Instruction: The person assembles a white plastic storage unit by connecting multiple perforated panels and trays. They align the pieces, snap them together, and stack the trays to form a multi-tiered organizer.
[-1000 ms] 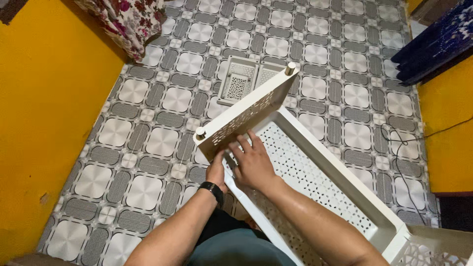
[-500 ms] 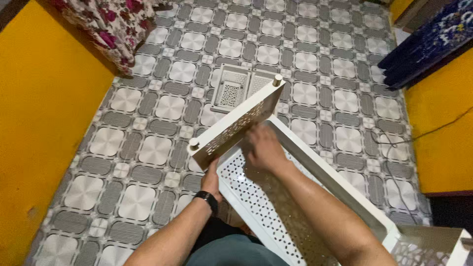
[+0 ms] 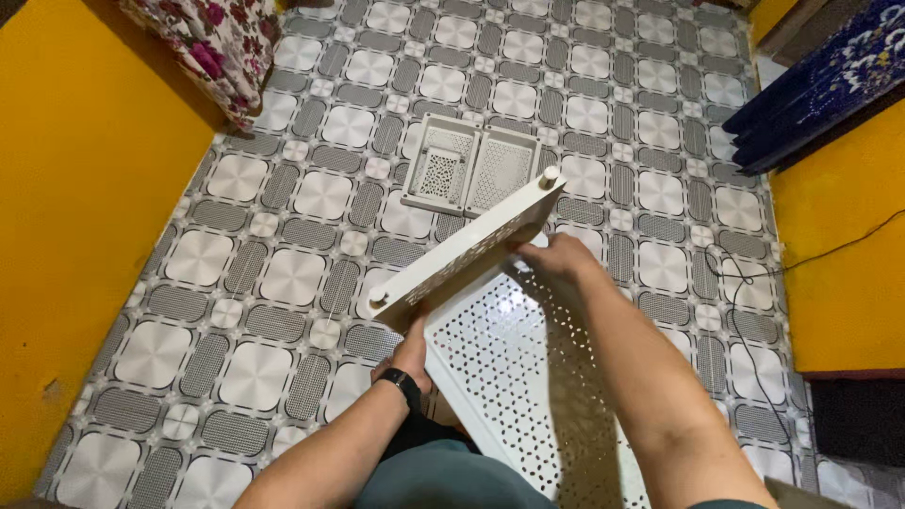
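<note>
A cream plastic end panel [image 3: 452, 256] with a round peg at each top corner stands tilted at the near end of a white perforated shelf tray [image 3: 509, 368]. My left hand [image 3: 412, 351], with a black watch on its wrist, grips the panel's lower left end from underneath. My right hand [image 3: 551, 256] holds the panel's right part, fingers curled against its inner face near the right peg. The tray runs from the panel back toward my body, partly hidden by my right forearm.
Two more perforated cream panels [image 3: 471, 168] lie flat on the patterned tile floor [image 3: 283, 217] just beyond. Yellow walls [image 3: 85, 188] close both sides. A floral cloth [image 3: 203, 38] is at top left, a dark blue patterned piece [image 3: 830, 71] at top right, a black cable [image 3: 745, 302] at right.
My right hand has slid from the tray's floor up to the right end of the panel. The panel and tray sit lower and more central in view; the left hand keeps its grip.
</note>
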